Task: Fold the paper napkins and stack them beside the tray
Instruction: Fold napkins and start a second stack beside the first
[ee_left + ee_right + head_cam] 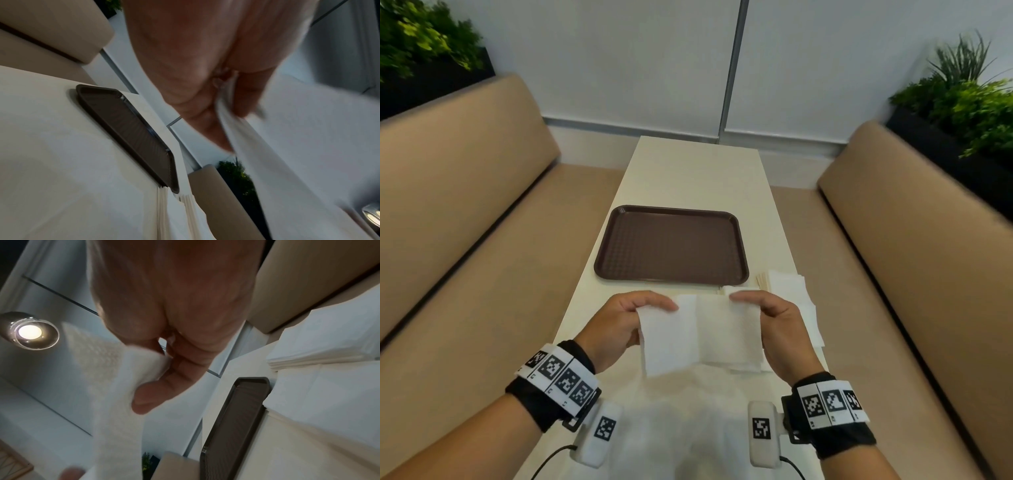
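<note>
Table (688, 178) (cream), tray (671, 246), tan benches (465, 192)

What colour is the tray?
Dark brown, with a fine bumpy grid pattern; the tray shows best in the head view.

One tray (671, 245), one held napkin (698, 334), two hands, two benches

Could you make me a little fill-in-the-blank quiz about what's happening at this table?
1. Both hands hold one white ____ above the table.
2. The tray is coloured ____.
3. The napkin stack lies by the tray's near ____ corner.
4. The tray holds ____.

Missing words: napkin; brown; right; nothing
</note>
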A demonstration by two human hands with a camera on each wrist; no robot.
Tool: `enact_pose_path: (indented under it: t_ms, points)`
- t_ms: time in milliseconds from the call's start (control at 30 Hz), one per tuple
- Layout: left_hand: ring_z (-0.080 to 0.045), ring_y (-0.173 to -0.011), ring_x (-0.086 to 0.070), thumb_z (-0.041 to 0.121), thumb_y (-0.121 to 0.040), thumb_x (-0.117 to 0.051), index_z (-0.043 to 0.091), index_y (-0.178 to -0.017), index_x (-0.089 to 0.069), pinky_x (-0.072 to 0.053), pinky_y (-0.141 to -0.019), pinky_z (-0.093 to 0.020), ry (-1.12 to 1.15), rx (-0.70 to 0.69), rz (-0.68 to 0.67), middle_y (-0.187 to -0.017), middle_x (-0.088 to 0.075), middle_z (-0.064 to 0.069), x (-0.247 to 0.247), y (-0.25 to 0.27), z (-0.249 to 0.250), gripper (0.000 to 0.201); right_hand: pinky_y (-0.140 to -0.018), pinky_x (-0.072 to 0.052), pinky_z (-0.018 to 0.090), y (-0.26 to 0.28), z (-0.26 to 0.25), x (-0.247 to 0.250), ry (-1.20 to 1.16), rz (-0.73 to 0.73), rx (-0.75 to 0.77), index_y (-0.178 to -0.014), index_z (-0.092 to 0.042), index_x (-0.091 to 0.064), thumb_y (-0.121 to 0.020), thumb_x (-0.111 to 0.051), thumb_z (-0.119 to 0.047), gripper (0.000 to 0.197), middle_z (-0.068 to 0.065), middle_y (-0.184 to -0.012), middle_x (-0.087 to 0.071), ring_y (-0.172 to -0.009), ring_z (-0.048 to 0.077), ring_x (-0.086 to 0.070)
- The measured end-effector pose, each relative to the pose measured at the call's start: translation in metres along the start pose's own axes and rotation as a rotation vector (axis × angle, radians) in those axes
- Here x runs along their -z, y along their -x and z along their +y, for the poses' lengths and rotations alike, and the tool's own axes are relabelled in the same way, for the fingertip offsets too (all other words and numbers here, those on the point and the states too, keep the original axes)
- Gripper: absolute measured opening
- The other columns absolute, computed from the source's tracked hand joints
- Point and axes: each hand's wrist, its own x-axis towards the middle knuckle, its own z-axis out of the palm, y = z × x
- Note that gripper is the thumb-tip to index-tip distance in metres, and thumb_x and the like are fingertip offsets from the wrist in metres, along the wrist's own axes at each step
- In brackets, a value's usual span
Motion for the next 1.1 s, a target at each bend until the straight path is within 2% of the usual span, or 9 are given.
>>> enact_pose_path:
  t_ms: [167, 300, 400, 567, 633, 733, 800, 1000, 1100]
  points:
    - [-0.013, -0.132, -0.051, 0.007, -0.05, -0.056, 0.017, -0.093, -0.077, -0.041, -0.106, -0.042, -0.288, 0.112, -0.429, -0.142, -0.055, 0.01, 0.02, -0.011, 0.005, 0.049, -0.082, -0.049, 0.029, -0.009, 0.003, 0.018, 0.291, -0.226, 0.055, -0.063, -0.029, -0.074, -0.072, -0.032, 0.025, 0.068, -0.004, -0.089, -0.073, -0.091, 0.016, -0.067]
    - [-0.006, -0.133, -0.046, 0.006, -0.065, -0.063, 0.033, -0.091, -0.08, -0.039, -0.111, -0.036, -0.569, 0.063, -0.575, -0.14, -0.052, 0.019, -0.014, -0.034, 0.007, 0.041, -0.085, -0.047, 0.018, -0.023, -0.006, 0.024, 0.437, -0.438, 0.093, -0.061, -0.031, -0.071, -0.067, -0.038, 0.024, 0.065, -0.008, -0.09, -0.07, -0.092, 0.01, -0.065]
    - [-0.013, -0.115, -0.058, 0.002, -0.082, -0.066, 0.027, -0.095, -0.081, -0.047, -0.105, -0.036, -0.655, 0.068, -0.692, -0.12, -0.065, 0.012, -0.044, -0.056, -0.006, 0.032, -0.082, -0.046, 0.017, -0.035, -0.008, 0.025, 0.485, -0.502, 0.108, -0.062, -0.021, -0.073, -0.069, -0.042, 0.023, 0.055, -0.012, -0.088, -0.069, -0.088, 0.007, -0.065]
    - [-0.01, -0.099, -0.066, -0.006, -0.086, -0.064, 0.027, -0.087, -0.081, -0.051, -0.092, -0.026, -0.518, -0.051, -0.456, -0.098, -0.073, 0.014, -0.066, -0.095, -0.032, 0.037, -0.087, -0.053, 0.029, -0.052, 0.006, 0.049, 0.307, -0.208, 0.1, -0.108, -0.034, -0.073, -0.09, -0.054, 0.004, 0.046, -0.008, -0.111, -0.069, -0.101, 0.016, -0.066]
    - [-0.015, -0.105, -0.067, -0.01, -0.085, -0.065, 0.028, -0.089, -0.081, -0.052, -0.096, -0.031, -0.342, -0.065, -0.296, -0.104, -0.075, 0.007, -0.069, -0.109, -0.044, 0.041, -0.086, -0.053, 0.038, -0.045, 0.025, 0.06, -0.049, 0.042, -0.089, -0.121, -0.033, -0.065, -0.089, -0.064, -0.024, 0.034, 0.006, -0.122, -0.067, -0.107, 0.026, -0.065]
    - [-0.023, -0.111, -0.067, -0.009, -0.085, -0.068, 0.023, -0.103, -0.079, -0.055, -0.096, -0.04, -0.157, -0.041, -0.12, -0.117, -0.073, 0.001, -0.075, -0.128, -0.06, 0.038, -0.097, -0.052, 0.052, -0.021, 0.065, 0.06, -0.359, 0.109, -0.364, -0.131, -0.021, -0.062, -0.081, -0.068, -0.06, 0.064, 0.013, -0.13, -0.066, -0.116, 0.031, -0.065]
    - [-0.026, -0.109, -0.068, -0.008, -0.084, -0.069, 0.022, -0.111, -0.075, -0.058, -0.09, -0.041, -0.113, -0.032, -0.07, -0.121, -0.071, -0.002, -0.08, -0.138, -0.067, 0.041, -0.097, -0.053, 0.057, -0.007, 0.078, 0.048, -0.321, 0.031, -0.439, -0.132, -0.017, -0.063, -0.091, -0.067, -0.049, 0.052, 0.009, -0.127, -0.07, -0.117, 0.031, -0.066]
    - [-0.027, -0.099, -0.066, -0.002, -0.09, -0.064, 0.029, -0.114, -0.071, -0.06, -0.086, -0.039, -0.32, -0.025, -0.053, -0.126, -0.059, 0.014, -0.082, -0.172, -0.084, 0.039, -0.058, -0.057, 0.032, -0.016, 0.094, 0.035, -0.091, 0.22, -0.61, -0.111, -0.012, -0.068, -0.097, -0.064, -0.017, 0.016, 0.009, -0.098, -0.078, -0.074, 0.026, -0.074]
    - [-0.011, -0.091, -0.065, -0.005, -0.095, -0.052, 0.03, -0.114, -0.07, -0.055, -0.079, -0.019, -0.47, -0.019, -0.026, -0.127, -0.059, 0.014, -0.078, -0.189, -0.088, 0.044, -0.053, -0.054, 0.03, -0.025, 0.102, 0.037, -0.111, 0.275, -0.688, -0.104, 0.0, -0.065, -0.098, -0.061, -0.012, 0.014, 0.015, -0.092, -0.072, -0.062, 0.025, -0.07]
